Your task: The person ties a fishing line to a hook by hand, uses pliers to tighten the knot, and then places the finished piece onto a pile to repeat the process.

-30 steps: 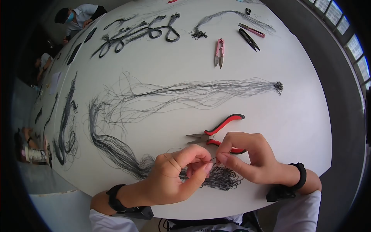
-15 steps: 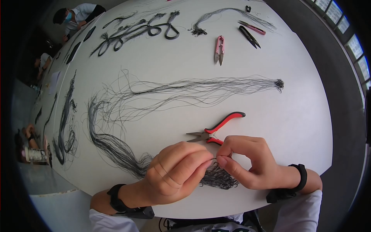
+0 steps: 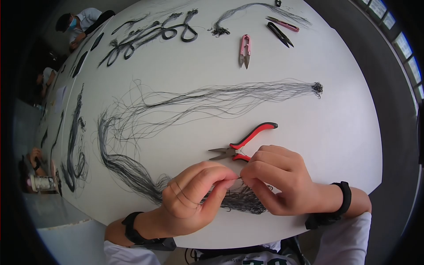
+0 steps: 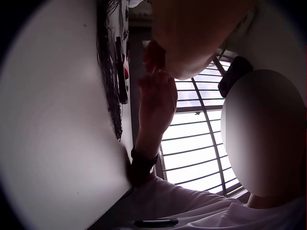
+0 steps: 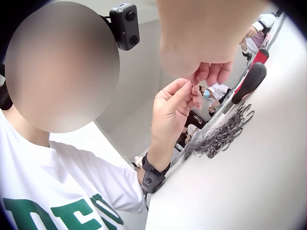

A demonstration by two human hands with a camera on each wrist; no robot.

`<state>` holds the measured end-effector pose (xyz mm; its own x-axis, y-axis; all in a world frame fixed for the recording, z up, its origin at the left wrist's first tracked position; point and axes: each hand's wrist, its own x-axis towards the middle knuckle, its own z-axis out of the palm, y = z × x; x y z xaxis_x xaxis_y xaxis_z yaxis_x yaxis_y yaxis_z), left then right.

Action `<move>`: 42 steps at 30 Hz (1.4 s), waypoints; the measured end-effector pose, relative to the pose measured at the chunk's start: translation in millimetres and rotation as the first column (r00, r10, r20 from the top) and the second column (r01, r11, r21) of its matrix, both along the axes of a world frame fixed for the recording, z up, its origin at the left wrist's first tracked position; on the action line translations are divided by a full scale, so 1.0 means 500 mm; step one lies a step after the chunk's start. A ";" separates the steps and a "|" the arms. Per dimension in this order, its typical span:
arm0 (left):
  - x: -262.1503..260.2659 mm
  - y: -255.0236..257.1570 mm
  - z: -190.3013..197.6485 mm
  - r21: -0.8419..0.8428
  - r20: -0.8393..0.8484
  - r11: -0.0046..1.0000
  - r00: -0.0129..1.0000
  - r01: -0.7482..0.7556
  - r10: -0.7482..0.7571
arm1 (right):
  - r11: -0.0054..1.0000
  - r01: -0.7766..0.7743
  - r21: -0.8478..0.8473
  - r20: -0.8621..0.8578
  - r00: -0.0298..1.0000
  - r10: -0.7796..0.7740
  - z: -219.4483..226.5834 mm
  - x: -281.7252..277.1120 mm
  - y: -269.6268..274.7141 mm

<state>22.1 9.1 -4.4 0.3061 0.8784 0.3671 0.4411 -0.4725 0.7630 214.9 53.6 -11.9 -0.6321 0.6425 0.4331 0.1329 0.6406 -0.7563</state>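
Head view, left to right: along the far left edge of the white round counter (image 3: 335,145) lie dark bundles of thin black cord (image 3: 74,145), and a long sheaf of fine black threads (image 3: 132,172) curves from there down toward the near edge. The left hand (image 3: 194,194) hovers just above the counter near that edge, its fingers (image 3: 221,174) curled with thumb and forefinger pinched together on a thin black thread end (image 3: 240,177). The right hand (image 3: 276,183) meets it fingertip to fingertip, its fingers (image 3: 254,170) likewise curled and pinching the same thread end, so both hands grip it at one spot. Under and between the two hands rests a tangled heap of black threads with small hooks (image 3: 240,201), lying on the counter close to the near rim. Just behind the right hand lie red-handled needle-nose pliers (image 3: 243,143), the tips pointing left, one handle partly hidden by the knuckles. Farther back a second spread of fine black threads (image 3: 229,95) stretches across the counter to a knotted end at the right. Beyond it lie pink thread snips (image 3: 244,49), and farther right black and pink scissors (image 3: 280,28).

Left wrist view shows the right hand (image 4: 156,103) raised beside the counter edge, fingers bent. Right wrist view shows the left hand (image 5: 175,108) with fingertips pinched, the tangled heap (image 5: 223,134) lying on the counter nearby.
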 end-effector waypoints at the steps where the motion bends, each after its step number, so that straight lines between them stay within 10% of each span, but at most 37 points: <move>1: 0.001 0.000 0.000 0.000 -0.001 1.000 1.000 0.001 -0.001 | 0.992 0.035 0.118 0.004 0.999 -0.035 -0.002 -0.003 0.000; 6: 0.002 -0.002 0.001 -0.092 0.081 0.996 0.997 0.005 0.002 | 0.932 0.094 0.350 0.021 0.994 -0.108 -0.005 -0.007 -0.002; 9: -0.001 0.002 0.000 -0.076 0.081 0.997 0.997 0.020 -0.014 | 0.995 -0.019 -0.097 -0.063 0.998 0.013 0.000 0.003 -0.003; 13: -0.010 0.008 0.001 -0.092 0.203 0.995 0.979 0.038 -0.018 | 0.803 -0.105 -0.587 -0.111 0.993 0.049 0.019 0.012 0.001; 16: -0.012 0.013 0.031 -0.155 0.577 0.973 0.815 0.170 -0.050 | 0.741 -0.087 -0.666 -0.102 0.994 0.025 0.018 0.013 0.003; 18: -0.009 0.015 0.054 -0.346 0.873 0.894 0.447 0.285 0.196 | 0.755 -0.056 -0.654 -0.089 0.996 -0.002 0.014 0.014 0.008; 20: -0.059 0.031 0.044 -0.264 0.962 0.655 0.142 0.708 0.233 | 0.969 0.072 -0.238 0.041 0.997 -0.064 0.010 0.018 0.025; 22: -0.084 0.050 0.025 -0.089 0.991 0.521 0.025 0.849 0.129 | 0.976 0.148 -0.159 0.077 0.988 -0.137 0.005 0.035 0.054; 24: -0.092 0.066 0.023 -0.104 0.994 0.568 0.067 0.816 0.086 | 0.960 0.273 -0.062 0.153 0.953 -0.261 0.010 0.056 0.081; 26: -0.091 0.070 0.032 -0.436 0.858 0.672 0.051 0.599 0.511 | 0.944 0.331 -0.009 0.194 0.926 -0.323 0.007 0.076 0.100; 28: -0.095 0.083 0.000 -0.416 0.877 0.666 0.081 0.620 0.473 | 0.941 0.339 -0.018 0.173 0.928 -0.331 0.007 0.086 0.113; 30: -0.112 0.104 -0.015 -0.593 0.799 0.524 0.525 0.611 0.291 | 0.916 0.399 0.036 0.227 0.890 -0.397 0.010 0.095 0.124; 33: -0.117 0.110 -0.029 -0.680 0.726 0.531 0.569 0.506 0.388 | 0.889 0.454 0.064 0.249 0.855 -0.455 0.006 0.118 0.144; 42: -0.202 0.159 -0.048 -0.372 0.927 0.906 0.020 0.203 0.376 | 0.761 0.635 0.133 0.396 0.670 -0.628 -0.023 0.215 0.214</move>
<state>-79.1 88.5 -28.3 -0.1748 0.9825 -0.0641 -0.8340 -0.1132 0.5401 322.6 160.6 -23.3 -0.1818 0.9564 0.2287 0.7866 0.2810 -0.5498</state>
